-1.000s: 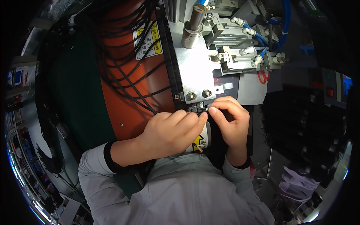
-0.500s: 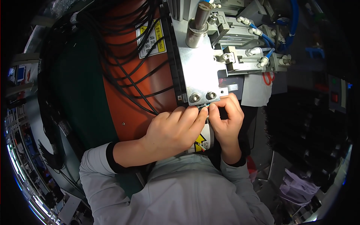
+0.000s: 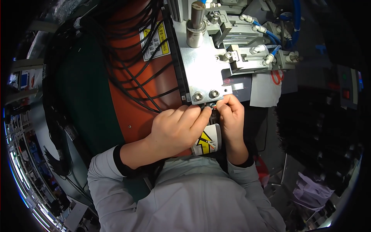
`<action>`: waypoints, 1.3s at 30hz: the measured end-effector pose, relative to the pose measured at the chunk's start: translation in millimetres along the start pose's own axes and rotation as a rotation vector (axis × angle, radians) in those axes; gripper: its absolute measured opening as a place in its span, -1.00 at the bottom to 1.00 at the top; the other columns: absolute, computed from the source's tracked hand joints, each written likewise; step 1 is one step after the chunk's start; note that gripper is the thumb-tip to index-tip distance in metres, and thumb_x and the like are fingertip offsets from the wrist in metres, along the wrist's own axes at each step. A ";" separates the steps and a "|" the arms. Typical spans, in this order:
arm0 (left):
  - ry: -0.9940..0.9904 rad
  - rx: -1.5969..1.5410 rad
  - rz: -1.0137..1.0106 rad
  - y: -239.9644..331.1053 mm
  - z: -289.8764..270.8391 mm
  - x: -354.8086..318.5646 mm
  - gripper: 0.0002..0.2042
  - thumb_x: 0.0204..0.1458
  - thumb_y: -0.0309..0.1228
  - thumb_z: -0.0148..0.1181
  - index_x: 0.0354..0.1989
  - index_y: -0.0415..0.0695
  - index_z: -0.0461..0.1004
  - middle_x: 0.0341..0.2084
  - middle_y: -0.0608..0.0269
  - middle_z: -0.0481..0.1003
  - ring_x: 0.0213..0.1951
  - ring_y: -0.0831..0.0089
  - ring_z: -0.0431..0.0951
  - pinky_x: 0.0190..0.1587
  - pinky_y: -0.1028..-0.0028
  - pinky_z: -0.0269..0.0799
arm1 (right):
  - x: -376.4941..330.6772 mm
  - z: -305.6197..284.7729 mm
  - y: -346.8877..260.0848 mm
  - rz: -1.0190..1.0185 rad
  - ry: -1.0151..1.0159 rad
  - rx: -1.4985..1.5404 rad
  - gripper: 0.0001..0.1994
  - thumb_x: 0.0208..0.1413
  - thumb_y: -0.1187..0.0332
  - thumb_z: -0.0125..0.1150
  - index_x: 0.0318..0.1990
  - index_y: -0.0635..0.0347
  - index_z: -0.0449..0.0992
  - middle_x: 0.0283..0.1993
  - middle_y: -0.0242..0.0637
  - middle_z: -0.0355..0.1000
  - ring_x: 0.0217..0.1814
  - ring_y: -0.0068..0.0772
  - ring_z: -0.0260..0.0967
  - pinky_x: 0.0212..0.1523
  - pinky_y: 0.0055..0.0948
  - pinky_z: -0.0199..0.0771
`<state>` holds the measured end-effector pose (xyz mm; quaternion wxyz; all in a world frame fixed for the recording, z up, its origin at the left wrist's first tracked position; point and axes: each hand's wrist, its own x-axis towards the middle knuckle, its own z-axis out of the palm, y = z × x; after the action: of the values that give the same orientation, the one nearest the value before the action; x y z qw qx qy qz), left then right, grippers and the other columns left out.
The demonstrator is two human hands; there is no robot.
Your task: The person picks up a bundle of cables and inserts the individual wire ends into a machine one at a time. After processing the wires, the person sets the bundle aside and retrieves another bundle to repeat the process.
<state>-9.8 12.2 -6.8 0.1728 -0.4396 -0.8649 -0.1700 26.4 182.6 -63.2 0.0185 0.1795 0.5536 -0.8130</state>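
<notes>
Both of my hands meet at the near edge of a bright metal plate [image 3: 201, 69] with two socket-head bolts. My left hand [image 3: 174, 125] has its fingers bent together, thumb and fingertips pressed at the plate's underside. My right hand [image 3: 232, 120] is closed beside it, thumb and index finger pinched just below the plate's corner. Between the fingertips shows a tiny part with red, white and blue-green bits [image 3: 212, 105], too small to name. The plate and fingers hide the rest of it.
Pneumatic cylinders [image 3: 247, 60] with blue hoses stand right of the plate. Black cables [image 3: 131, 73] cross an orange panel [image 3: 135, 123] on the left. A yellow-and-white label [image 3: 208, 141] sits below my hands. Red-handled scissors [image 3: 277, 77] lie on white paper [image 3: 266, 92].
My right thumb and index finger have drawn closer together, closing the gap between them. My left hand stays at the plate's edge, slightly shifted. The whole view has moved a little.
</notes>
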 end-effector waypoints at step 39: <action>0.156 -0.396 0.032 -7.2 -6.6 7.2 -0.86 -0.19 -0.53 0.23 -0.39 -0.20 0.48 -0.57 0.34 0.36 -0.64 0.53 0.34 -0.67 0.55 0.18 | -18.5 21.8 -44.3 -0.496 -0.134 -0.128 -0.83 -0.20 0.62 0.35 -0.39 0.32 0.53 -0.42 -0.24 0.45 -0.36 -0.37 0.37 -0.33 -0.49 0.36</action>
<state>-18.7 10.3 1.3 0.1519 -0.4640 -0.7916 -0.3675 27.7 176.8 -10.8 -0.1335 -0.0177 0.6287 -0.7659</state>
